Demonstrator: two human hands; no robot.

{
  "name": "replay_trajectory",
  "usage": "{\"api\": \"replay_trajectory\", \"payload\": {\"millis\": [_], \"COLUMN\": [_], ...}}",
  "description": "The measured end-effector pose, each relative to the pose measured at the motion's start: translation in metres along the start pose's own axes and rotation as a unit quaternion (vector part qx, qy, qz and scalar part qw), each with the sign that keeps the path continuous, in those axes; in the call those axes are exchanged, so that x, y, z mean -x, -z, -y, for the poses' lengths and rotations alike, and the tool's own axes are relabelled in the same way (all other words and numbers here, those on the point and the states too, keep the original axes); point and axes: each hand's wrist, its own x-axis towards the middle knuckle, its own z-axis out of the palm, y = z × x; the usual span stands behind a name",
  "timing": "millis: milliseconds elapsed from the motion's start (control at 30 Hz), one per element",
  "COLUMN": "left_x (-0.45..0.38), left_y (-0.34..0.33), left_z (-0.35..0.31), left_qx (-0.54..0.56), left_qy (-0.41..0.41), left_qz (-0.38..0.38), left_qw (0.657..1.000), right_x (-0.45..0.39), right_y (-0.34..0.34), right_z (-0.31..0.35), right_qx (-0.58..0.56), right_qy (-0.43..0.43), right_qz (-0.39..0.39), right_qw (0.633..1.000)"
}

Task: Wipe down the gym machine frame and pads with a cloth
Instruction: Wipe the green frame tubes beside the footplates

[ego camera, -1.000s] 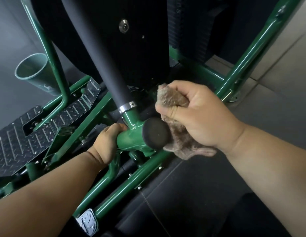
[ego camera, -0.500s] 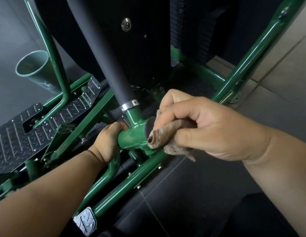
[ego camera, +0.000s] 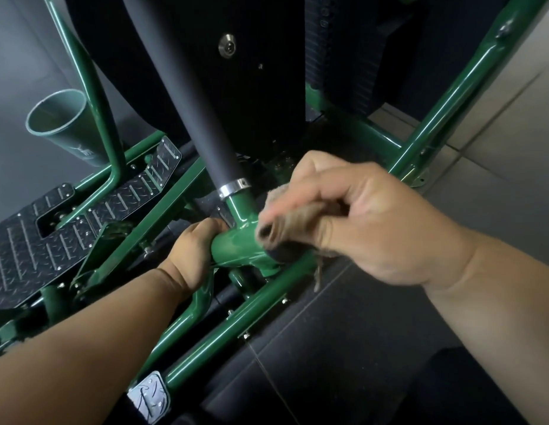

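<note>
A short green frame tube (ego camera: 236, 245) with a black end cap (ego camera: 282, 254) juts toward me at the centre. From it rises a long black padded bar (ego camera: 187, 96) with a chrome collar. My right hand (ego camera: 368, 222) grips a bunched brown cloth (ego camera: 278, 225) and holds it against the top of the tube's capped end; the fingers are motion-blurred. My left hand (ego camera: 193, 250) is curled round the far end of the same tube, its fingers hidden behind it.
A diamond-plate footplate (ego camera: 37, 240) lies at the left, with a green cup-shaped holder (ego camera: 64, 124) above it. Green frame rails (ego camera: 242, 317) run diagonally below the hands and another rail (ego camera: 451, 96) rises at the right. Dark floor mat lies in front, pale tiles to the right.
My right hand has swung the cloth from beside the end cap up and left over the tube's end. My left hand has kept its grip on the tube.
</note>
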Motion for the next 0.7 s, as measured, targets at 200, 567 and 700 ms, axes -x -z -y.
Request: {"api": "replay_trajectory", "payload": {"millis": [200, 567, 700], "left_x": [-0.004, -0.004, -0.009], "left_y": [-0.001, 0.001, 0.005], "left_z": [0.014, 0.008, 0.013], "left_qx": [0.058, 0.251, 0.335], "left_qy": [0.066, 0.173, 0.165], "left_qz": [0.012, 0.019, 0.049], "left_qw": [0.996, 0.952, 0.926], "right_x": [-0.005, -0.031, -0.041], "right_y": [-0.006, -0.041, -0.049], "right_z": [-0.026, -0.070, -0.067], "right_qx": [-0.029, -0.249, -0.271], "right_qy": [-0.057, -0.218, -0.222], "right_qz": [-0.071, -0.163, -0.156], "right_qw": [0.995, 0.929, 0.924]}}
